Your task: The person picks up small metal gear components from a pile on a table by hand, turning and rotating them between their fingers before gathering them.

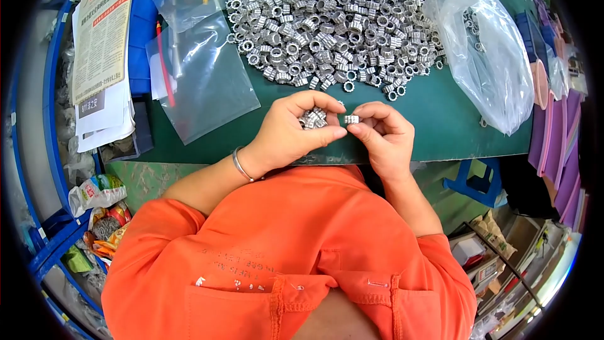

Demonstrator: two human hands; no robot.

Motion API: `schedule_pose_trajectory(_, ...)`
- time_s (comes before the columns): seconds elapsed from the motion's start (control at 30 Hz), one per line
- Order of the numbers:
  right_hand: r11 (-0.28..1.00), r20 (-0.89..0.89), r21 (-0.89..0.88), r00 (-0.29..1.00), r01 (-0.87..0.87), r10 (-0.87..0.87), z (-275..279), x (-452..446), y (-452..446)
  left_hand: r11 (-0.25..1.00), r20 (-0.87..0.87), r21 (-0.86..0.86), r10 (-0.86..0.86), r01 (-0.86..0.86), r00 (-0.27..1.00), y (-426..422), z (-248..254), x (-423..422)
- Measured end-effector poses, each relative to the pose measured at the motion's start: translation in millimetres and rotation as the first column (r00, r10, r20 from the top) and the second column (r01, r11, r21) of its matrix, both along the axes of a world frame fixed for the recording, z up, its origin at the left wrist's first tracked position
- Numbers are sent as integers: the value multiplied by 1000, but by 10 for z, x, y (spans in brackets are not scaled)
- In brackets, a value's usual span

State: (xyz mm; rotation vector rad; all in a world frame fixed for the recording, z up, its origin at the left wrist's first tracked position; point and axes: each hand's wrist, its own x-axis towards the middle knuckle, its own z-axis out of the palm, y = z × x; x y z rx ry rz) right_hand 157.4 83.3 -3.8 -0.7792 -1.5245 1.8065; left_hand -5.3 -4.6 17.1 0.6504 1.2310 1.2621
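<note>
The left hand (pixel 277 131) curls around a small cluster of metal rings (pixel 313 118), while the right hand (pixel 389 141) pinches a single metal ring (pixel 352 119) between thumb and fingers, just beside the left fingertips. Both are held over the near edge of the green counter (pixel 453 113), where a large pile of similar rings (pixel 333 22) spreads beyond them. Flanking the pile are a flat clear bag (pixel 211 79) on the left and a bulging plastic bag (pixel 487 69) on the right.
</note>
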Motion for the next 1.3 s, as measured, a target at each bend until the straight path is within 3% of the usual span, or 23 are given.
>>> schedule_pose_trajectory(0.03, 996, 75, 84, 997, -29, 23, -2, 8, 1, 1000, 0, 0, 0, 0, 1000, 2, -35, 16)
schedule_pose_trajectory(0.07, 996, 76, 85, 997, -30, 23, 29, -4, -1, 995, -133, 100, 31, -18, 991, -2, -100, 35)
schedule_pose_trajectory(0.13, 897, 183, 431, 983, -100, 22, 120, -39, -2, 970, -379, 243, 95, 0, 921, 6, -131, 16)
schedule_pose_trajectory(0.27, 822, 208, 551, 978, -144, 32, 99, -75, 67, 910, -573, 409, 195, 72, 796, 10, -191, -38)
schedule_pose_trajectory(0.33, 738, 194, 673, 974, -47, -115, 43, -134, 128, 979, -368, 193, 131, -62, 921, -4, -139, 5)
schedule_pose_trajectory(0.37, 738, 193, 673, 975, -46, -115, 32, -161, 156, 979, -369, 193, 131, -62, 920, -4, -112, 14)
schedule_pose_trajectory(0.43, 708, 482, 674, 851, -210, -206, 18, -197, 199, 989, 37, -22, 145, -145, 989, 1, -69, 27)
schedule_pose_trajectory(0.47, 691, 490, 691, 840, -211, -232, -12, -202, 209, 989, 36, -21, 145, -144, 989, 3, -71, 25)
schedule_pose_trajectory(0.53, 682, 506, 694, 830, -230, -235, -2, -192, 206, 991, 239, -45, 132, -124, 962, -7, -78, 10)
schedule_pose_trajectory(0.7, 682, 516, 685, 832, -256, -205, 38, -115, 211, 988, 377, -102, 144, -114, 915, 11, -43, -29)
schedule_pose_trajectory(0.77, 727, 352, 669, 927, -153, -129, 28, -103, 207, 987, 415, -115, 152, -114, 897, 23, -61, -18)
schedule_pose_trajectory(0.87, 842, 281, 518, 960, -153, 2, 197, -103, 88, 979, 403, -133, 194, -153, 894, 13, -91, 8)
schedule_pose_trajectory(0.93, 838, 220, 533, 976, -112, -9, 196, -148, 49, 987, 163, -151, 85, -60, 983, -7, -72, -4)
schedule_pose_trajectory(0.97, 828, 182, 555, 983, -81, -26, 160, -159, 41, 987, 163, -152, 84, -59, 983, -2, -88, 8)
schedule_pose_trajectory(1.03, 846, 172, 527, 985, -77, -18, 129, -155, 49, 979, -322, 174, 154, -102, 934, 7, -135, 35)
schedule_pose_trajectory(1.1, 863, 162, 500, 987, -73, -10, 79, -130, 53, 977, -325, 180, 165, -110, 931, 11, -90, 23)
schedule_pose_trajectory(1.17, 970, 66, 232, 996, -70, 56, 8, -89, 43, 975, -326, 189, 172, -114, 930, 17, -75, 17)
schedule_pose_trajectory(1.3, 989, -24, 142, 999, -32, 35, -14, -82, 23, 973, -406, 226, 131, -39, 904, 15, -101, -1)
